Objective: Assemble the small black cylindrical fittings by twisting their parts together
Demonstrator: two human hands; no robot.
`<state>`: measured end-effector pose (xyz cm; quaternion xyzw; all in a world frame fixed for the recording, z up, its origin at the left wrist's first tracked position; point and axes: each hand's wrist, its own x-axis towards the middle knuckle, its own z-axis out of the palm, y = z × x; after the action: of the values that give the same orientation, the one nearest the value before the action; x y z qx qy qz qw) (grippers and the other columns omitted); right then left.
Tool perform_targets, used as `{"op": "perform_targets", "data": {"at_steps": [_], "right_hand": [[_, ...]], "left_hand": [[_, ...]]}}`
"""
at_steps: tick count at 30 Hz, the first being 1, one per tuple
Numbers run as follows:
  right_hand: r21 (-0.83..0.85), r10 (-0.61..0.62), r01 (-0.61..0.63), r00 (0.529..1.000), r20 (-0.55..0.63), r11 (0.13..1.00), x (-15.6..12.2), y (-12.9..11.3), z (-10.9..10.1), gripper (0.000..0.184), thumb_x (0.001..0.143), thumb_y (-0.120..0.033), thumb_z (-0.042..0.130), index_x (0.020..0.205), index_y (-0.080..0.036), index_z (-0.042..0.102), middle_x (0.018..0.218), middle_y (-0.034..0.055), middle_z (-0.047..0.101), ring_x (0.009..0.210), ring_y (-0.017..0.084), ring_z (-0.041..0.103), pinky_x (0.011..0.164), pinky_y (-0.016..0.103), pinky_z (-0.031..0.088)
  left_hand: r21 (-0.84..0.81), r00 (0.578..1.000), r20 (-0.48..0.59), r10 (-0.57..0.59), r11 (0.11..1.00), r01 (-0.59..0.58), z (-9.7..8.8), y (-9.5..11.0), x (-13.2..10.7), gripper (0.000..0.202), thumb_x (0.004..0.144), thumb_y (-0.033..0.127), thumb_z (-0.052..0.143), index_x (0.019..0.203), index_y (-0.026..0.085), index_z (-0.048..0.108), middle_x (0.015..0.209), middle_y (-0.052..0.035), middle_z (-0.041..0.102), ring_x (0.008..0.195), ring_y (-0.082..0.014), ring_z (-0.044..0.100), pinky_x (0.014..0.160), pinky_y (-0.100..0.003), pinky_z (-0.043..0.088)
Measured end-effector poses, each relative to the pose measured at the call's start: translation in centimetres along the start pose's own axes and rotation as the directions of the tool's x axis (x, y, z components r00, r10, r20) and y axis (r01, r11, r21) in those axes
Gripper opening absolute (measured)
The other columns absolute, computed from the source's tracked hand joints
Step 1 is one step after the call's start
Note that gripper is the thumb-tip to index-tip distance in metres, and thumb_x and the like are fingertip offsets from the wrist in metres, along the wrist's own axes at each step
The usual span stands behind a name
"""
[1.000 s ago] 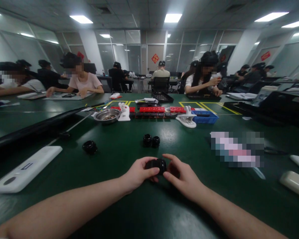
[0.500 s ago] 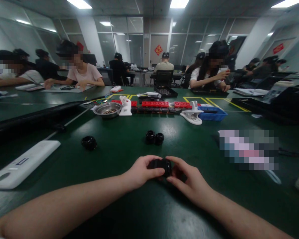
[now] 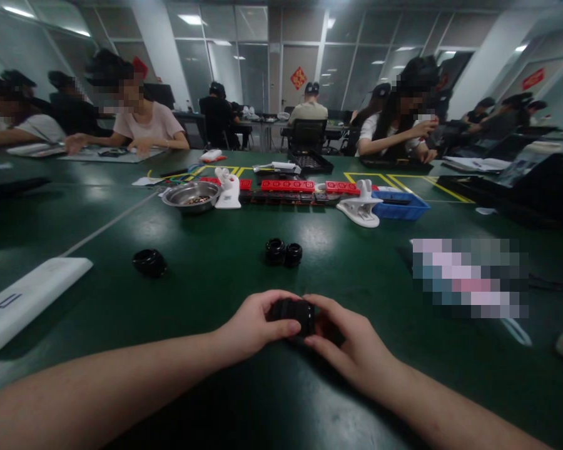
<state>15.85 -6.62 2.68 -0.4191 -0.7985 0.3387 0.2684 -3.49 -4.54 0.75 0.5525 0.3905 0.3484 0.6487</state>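
My left hand (image 3: pixel 258 322) is closed around a shiny black round part (image 3: pixel 291 312), thumb on the near side and fingers over the far side. My right hand (image 3: pixel 347 334) grips the right end of the same part between thumb and fingers. Its exact kind is hard to make out, as the fingers cover much of it. Beyond my hands, two black ring-shaped parts with open tops, a larger one (image 3: pixel 274 251) and a smaller one (image 3: pixel 293 254), stand side by side on the green table (image 3: pixel 206 275). Another black ring-shaped part (image 3: pixel 150 262) lies tilted to the left.
A white power bank-like slab (image 3: pixel 32 300) lies at the left. Farther back are a metal bowl (image 3: pixel 191 197), white clips (image 3: pixel 228 189), red strips (image 3: pixel 287 186) and a blue tray (image 3: pixel 401 205). A blurred-out item (image 3: pixel 469 278) lies right. Several people sit beyond.
The long black object at the left has moved away to the left, baring the table seam there. My view has shifted slightly. Both hands stay on the black part.
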Motion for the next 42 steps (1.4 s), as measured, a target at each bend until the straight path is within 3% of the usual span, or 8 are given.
{"op": "perform_targets", "data": {"at_steps": [6,13,20,26,30,34,38,42], "right_hand": [[-0.028,0.061,-0.062,0.998,-0.013,0.998,-0.1,0.3,0.2,0.05,0.076,-0.03,0.057,0.122,-0.022,0.038,0.078,0.0014,0.059,0.067,0.017,0.056,0.06,0.028,0.044],[0.042,0.077,-0.078,0.997,0.026,0.996,0.5,0.4,-0.2,0.028,0.084,-0.041,0.043,0.087,-0.017,0.056,0.07,0.002,0.058,0.061,0.015,0.052,0.056,0.026,0.04],[0.09,0.051,-0.051,0.999,0.005,0.995,0.6,0.3,-0.1,0.022,0.081,-0.033,0.051,0.095,-0.016,0.054,0.067,-0.0004,0.054,0.059,0.014,0.051,0.055,0.025,0.04],[0.11,-0.03,0.031,1.0,-0.008,0.993,0.2,0.2,-0.1,0.035,0.079,-0.023,0.053,0.113,-0.021,0.045,0.068,-0.003,0.051,0.063,0.013,0.052,0.061,0.027,0.043],[0.157,-0.006,0.004,1.0,0.008,0.988,0.2,0.2,0.2,0.041,0.08,-0.029,0.051,0.118,-0.021,0.04,0.072,-0.0013,0.053,0.064,0.014,0.053,0.059,0.027,0.044],[0.219,0.075,-0.063,0.996,-0.044,0.974,0.3,0.1,0.5,0.032,0.081,-0.043,0.045,0.099,-0.017,0.047,0.067,-0.0007,0.052,0.059,0.015,0.05,0.053,0.026,0.041],[0.115,0.148,-0.141,0.988,-0.053,0.983,0.5,-0.1,0.5,0.025,0.083,-0.04,0.044,0.075,-0.017,0.051,0.062,-0.0001,0.052,0.057,0.014,0.049,0.052,0.026,0.038],[0.043,0.062,-0.058,0.995,-0.076,0.997,0.4,0.0,0.5,0.02,0.081,-0.031,0.05,0.095,-0.017,0.054,0.077,0.0038,0.06,0.067,0.017,0.055,0.061,0.029,0.044]], "left_hand": [[-0.059,1.0,0.006,-0.017,0.998,0.017,0.2,0.3,-0.2,0.042,0.057,0.025,0.076,0.094,0.015,0.059,0.086,-0.0034,0.061,0.081,-0.0193,0.058,0.077,-0.032,0.042],[-0.025,1.0,0.015,-0.006,1.0,0.007,0.4,0.3,-0.3,0.045,0.055,0.021,0.076,0.095,0.014,0.059,0.089,-0.0038,0.061,0.083,-0.0197,0.057,0.079,-0.034,0.041],[0.019,1.0,0.024,0.002,1.0,-0.002,0.2,0.3,-0.2,0.048,0.055,0.025,0.077,0.098,0.014,0.058,0.091,-0.005,0.06,0.087,-0.0215,0.056,0.08,-0.035,0.04],[-0.017,1.0,0.017,-0.022,1.0,0.023,0.1,0.4,-0.1,0.045,0.057,0.028,0.076,0.096,0.013,0.058,0.082,-0.0025,0.061,0.069,-0.0146,0.058,0.07,-0.031,0.044],[-0.105,1.0,-0.018,-0.023,0.994,0.021,0.5,0.4,-0.2,0.049,0.056,0.027,0.077,0.097,0.012,0.055,0.08,-0.002,0.06,0.06,-0.0117,0.058,0.062,-0.028,0.046],[-0.108,0.998,-0.067,-0.02,0.994,0.012,0.9,0.3,-0.4,0.052,0.052,0.026,0.079,0.096,0.012,0.055,0.083,-0.0032,0.06,0.054,-0.0105,0.057,0.052,-0.025,0.047],[-0.059,0.995,-0.093,-0.023,0.998,0.017,1.1,0.2,-0.4,0.052,0.052,0.024,0.079,0.096,0.012,0.055,0.085,-0.0038,0.059,0.053,-0.0097,0.056,0.047,-0.023,0.047],[-0.05,0.997,-0.06,-0.042,0.998,0.039,0.7,0.2,-0.1,0.052,0.054,0.031,0.078,0.096,0.011,0.056,0.081,-0.0034,0.06,0.048,-0.0086,0.055,0.046,-0.022,0.046]]}}
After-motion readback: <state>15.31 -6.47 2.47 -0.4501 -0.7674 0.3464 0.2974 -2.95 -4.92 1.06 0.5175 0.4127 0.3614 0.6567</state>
